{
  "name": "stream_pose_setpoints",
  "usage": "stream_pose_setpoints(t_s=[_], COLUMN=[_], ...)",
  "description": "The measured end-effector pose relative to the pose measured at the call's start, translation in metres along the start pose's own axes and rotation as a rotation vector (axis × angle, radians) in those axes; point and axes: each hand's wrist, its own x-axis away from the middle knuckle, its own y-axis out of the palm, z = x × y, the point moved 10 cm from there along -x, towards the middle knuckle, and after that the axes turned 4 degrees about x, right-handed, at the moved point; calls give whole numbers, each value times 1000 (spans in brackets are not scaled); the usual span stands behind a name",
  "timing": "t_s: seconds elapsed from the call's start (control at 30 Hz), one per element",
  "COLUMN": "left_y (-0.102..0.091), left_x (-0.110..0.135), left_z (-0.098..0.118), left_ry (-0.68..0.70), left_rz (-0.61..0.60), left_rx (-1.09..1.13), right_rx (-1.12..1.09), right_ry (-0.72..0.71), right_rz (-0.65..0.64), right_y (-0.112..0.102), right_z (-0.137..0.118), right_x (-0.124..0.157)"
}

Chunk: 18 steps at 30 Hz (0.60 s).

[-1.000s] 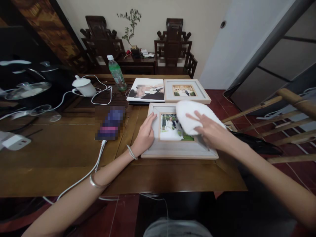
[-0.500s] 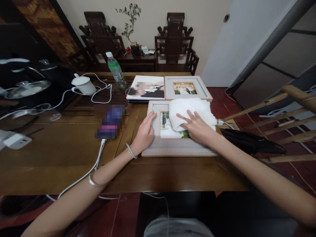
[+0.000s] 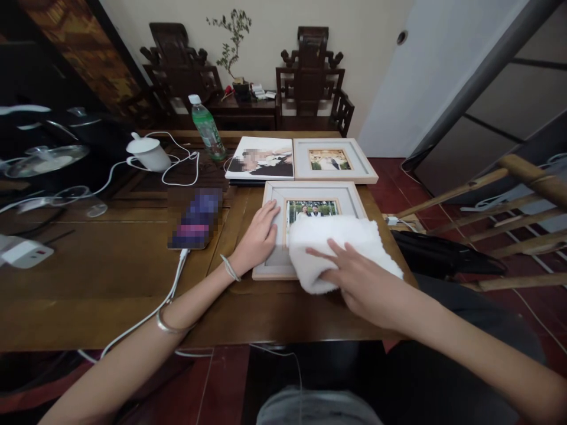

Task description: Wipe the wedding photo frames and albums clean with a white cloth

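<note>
A light-coloured picture frame (image 3: 268, 260) lies flat near the table's front edge, with a photo of people (image 3: 313, 208) inside its mat. My left hand (image 3: 256, 241) rests flat on the frame's left border, fingers extended. Over the lower right part of the frame is a fluffy white cloth (image 3: 367, 233), hiding much of the photo and hanging past the near border. My right hand (image 3: 354, 274) presses down on this cloth, with some fingers stretched on top and the thumb tucked into its fold.
Behind the frame lie a second framed photo (image 3: 372, 171) and a white-edged photo panel (image 3: 259, 141). To the left are a phone (image 3: 199, 218) on a white cable, a green bottle (image 3: 207, 130), a lidded white cup (image 3: 150, 154) and a charger (image 3: 29, 252). A bamboo rack (image 3: 527, 177) stands right.
My right hand has drawn the cloth down and toward me, from the frame's upper right to its near border. The people in the photo now show. My left hand stays on the left border.
</note>
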Motion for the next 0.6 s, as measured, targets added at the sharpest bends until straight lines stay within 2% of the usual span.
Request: stream_pose_setpoints(t_s=[0.1,0.23,0.37,0.47,0.6], left_y=[3,4,3,3,3], left_x=[0,0,0,0,0], left_z=[-1,0,0,-1,-1], left_ry=[20,31,34,27,16], left_rz=[-29,-34,-25,-25,-19], left_rx=[-23,-31,-27,-24,-19], right_rx=[101,239,288,299,257], right_ry=[62,151,198,214,182], right_rz=[119,240,287,246,176], right_y=[1,-13,-25,-19,-5], right_z=[36,93,127,128,99], right_x=[-25,-61,-87,-94,-78])
